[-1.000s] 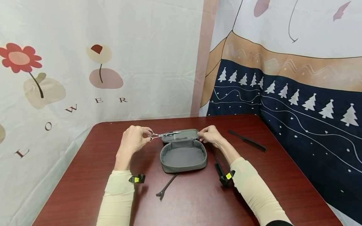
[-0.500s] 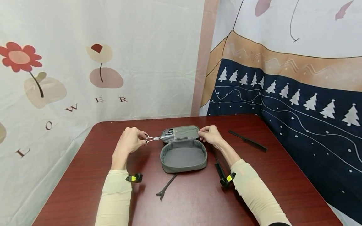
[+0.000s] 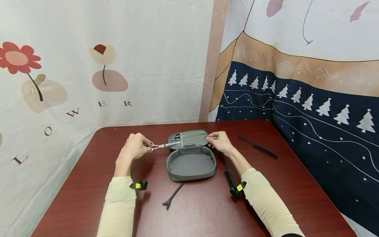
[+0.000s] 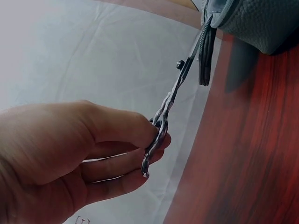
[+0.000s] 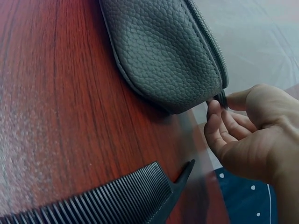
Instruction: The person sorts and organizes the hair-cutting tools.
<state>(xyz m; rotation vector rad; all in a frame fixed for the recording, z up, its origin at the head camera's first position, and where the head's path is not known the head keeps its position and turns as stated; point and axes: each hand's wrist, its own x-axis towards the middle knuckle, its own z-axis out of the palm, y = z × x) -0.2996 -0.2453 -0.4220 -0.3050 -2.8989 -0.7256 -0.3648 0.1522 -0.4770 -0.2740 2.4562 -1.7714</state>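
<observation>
A grey zip pouch (image 3: 192,174) lies unzipped on the table, its lid (image 3: 195,137) folded back behind the base. My left hand (image 3: 134,148) pinches silver scissors (image 3: 163,145) by the finger rings, between thumb and fingers. The blades point right, their tips overlapping the left part of the lid in the head view. Dark ring-shaped handles (image 3: 177,136) show inside the lid, beside a pale pocket panel. My right hand (image 3: 219,142) pinches the lid's right edge; in the right wrist view, thumb and fingertips meet at the rim below the zip.
A black comb (image 3: 260,149) lies at the back right of the red-brown table (image 3: 88,197). Another black comb (image 5: 126,196) lies right of the pouch, below my right forearm. A dark forked clip (image 3: 171,199) sits in front of the pouch. Printed curtains hang behind.
My left hand has drawn the scissors left and slightly down, bringing the dark handles in the lid into sight. The lid has tipped up a little; my right hand stays at its edge.
</observation>
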